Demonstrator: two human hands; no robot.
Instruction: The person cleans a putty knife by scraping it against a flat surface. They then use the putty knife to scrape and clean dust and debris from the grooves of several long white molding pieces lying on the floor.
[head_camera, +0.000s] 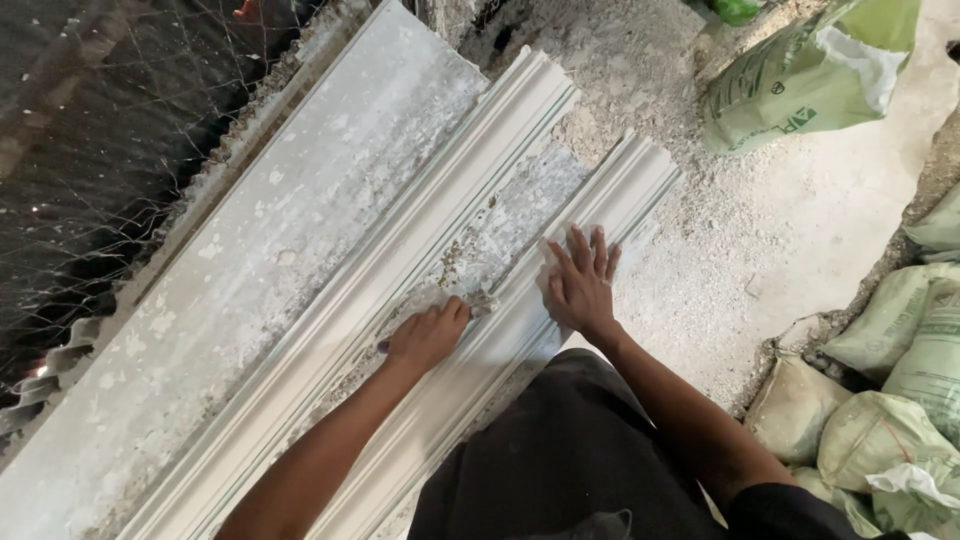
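The near white moulding strip (560, 270) lay slanted on a dusty grey slab (270, 250), alongside a second moulding strip (420, 220) just beyond it. The right hand (580, 285) rested flat on the near strip with fingers spread wide, holding nothing. The left hand (428, 335), just left of it, was closed around a small grey scrap (483, 303) pressed against that strip's edge, while green sacks (880, 400) were piled well to the strip's right.
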